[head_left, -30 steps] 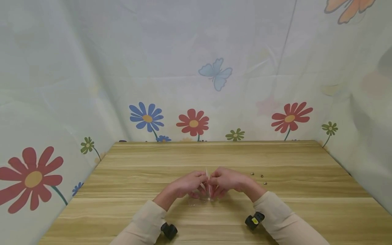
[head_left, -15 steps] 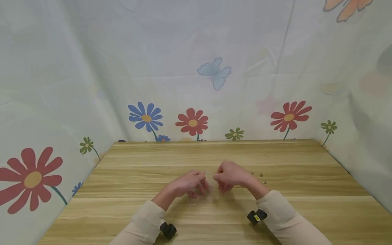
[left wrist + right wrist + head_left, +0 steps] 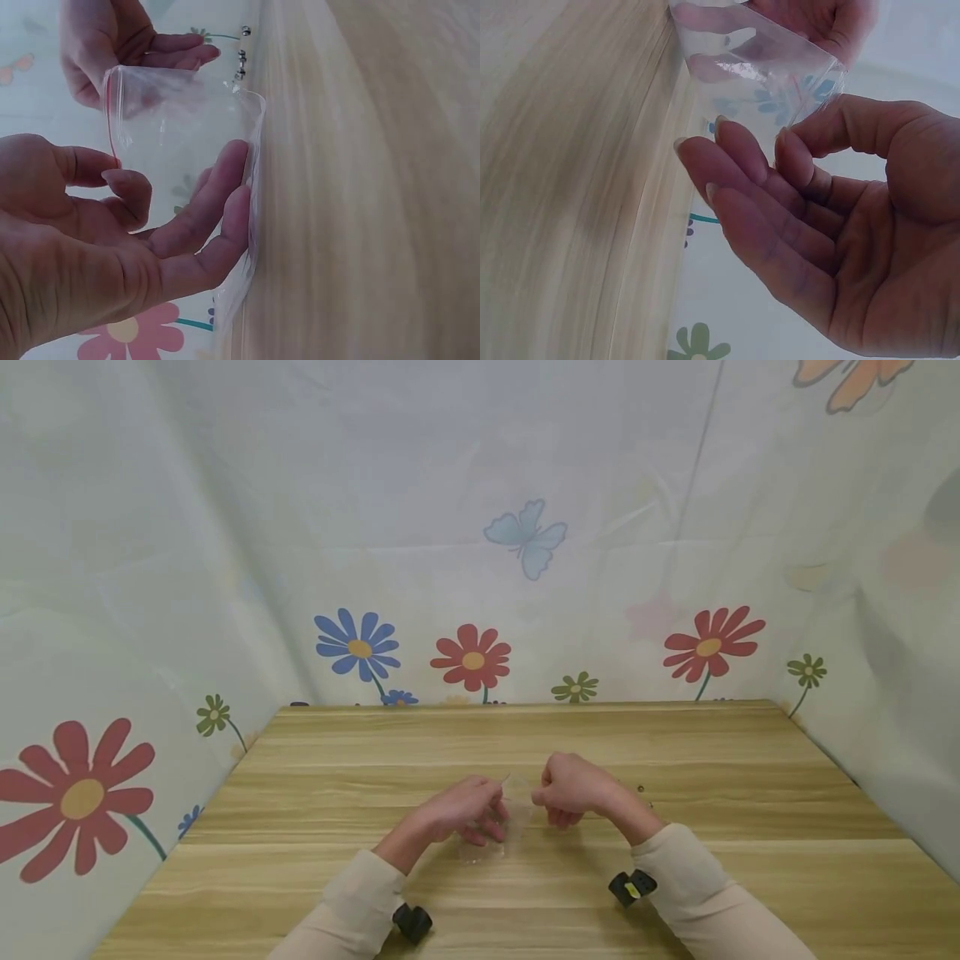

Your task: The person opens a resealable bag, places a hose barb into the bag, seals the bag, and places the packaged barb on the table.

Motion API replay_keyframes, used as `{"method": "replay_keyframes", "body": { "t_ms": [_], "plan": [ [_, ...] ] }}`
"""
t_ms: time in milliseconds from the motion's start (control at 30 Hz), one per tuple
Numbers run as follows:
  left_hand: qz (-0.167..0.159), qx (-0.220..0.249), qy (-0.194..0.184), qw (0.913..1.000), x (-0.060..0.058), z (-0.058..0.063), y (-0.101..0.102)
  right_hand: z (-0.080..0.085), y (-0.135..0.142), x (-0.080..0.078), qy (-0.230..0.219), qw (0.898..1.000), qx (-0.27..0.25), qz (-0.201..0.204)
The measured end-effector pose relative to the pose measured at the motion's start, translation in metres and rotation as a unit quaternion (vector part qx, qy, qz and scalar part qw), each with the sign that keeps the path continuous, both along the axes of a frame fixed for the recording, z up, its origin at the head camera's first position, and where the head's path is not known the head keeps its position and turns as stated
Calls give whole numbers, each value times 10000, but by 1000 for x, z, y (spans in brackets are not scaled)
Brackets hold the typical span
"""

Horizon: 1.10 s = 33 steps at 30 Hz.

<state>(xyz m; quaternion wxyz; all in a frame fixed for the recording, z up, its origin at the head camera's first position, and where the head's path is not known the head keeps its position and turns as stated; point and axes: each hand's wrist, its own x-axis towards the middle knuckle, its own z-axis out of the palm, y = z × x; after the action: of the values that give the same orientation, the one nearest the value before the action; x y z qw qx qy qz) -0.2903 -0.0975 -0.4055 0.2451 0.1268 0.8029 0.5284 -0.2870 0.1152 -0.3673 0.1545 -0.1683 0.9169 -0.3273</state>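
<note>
A clear plastic zip bag (image 3: 517, 817) hangs between the two hands just over the table, its lower end close to the wood. Along its mouth runs a thin red strip, plain in the left wrist view of the bag (image 3: 169, 120). My left hand (image 3: 467, 810) pinches the mouth edge between thumb and index finger, the other fingers spread against the bag's side. On the far side, my right hand (image 3: 573, 789) pinches the bag's other top corner; in the right wrist view this hand (image 3: 832, 225) has its remaining fingers loosely bent. Nothing shows inside the bag.
Small shiny metal beads (image 3: 641, 788) lie on the wooden table (image 3: 375, 743) beyond the right wrist, partly hidden by it. A flowered cloth backdrop (image 3: 420, 568) rises behind the table. Black wrist cameras (image 3: 412, 924) sit on both sleeves.
My right hand has moved right and slightly away, from close against the left hand to a small distance off. The bag's mouth has spread wider between them. The left hand has barely moved.
</note>
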Motion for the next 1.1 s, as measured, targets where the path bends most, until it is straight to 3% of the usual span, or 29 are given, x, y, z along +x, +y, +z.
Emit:
{"method": "replay_keyframes", "body": {
  "t_ms": [200,433,600,933,1100],
  "plan": [
    [-44,120,-33,9999,0,1,0,1,-1,0,-37,9998,-55,165],
    [-606,-311,321,9972,2,3,2,1,-3,0,-144,9996,-95,207],
    [-496,-388,435,9971,5,1,4,0,-5,0,-220,9991,-214,305],
    [-486,-360,552,9966,6,0,6,0,-6,-1,-303,9921,-950,762],
    [-461,-403,577,9965,7,2,7,1,-5,-2,-319,9923,-953,730]
  ]
}}
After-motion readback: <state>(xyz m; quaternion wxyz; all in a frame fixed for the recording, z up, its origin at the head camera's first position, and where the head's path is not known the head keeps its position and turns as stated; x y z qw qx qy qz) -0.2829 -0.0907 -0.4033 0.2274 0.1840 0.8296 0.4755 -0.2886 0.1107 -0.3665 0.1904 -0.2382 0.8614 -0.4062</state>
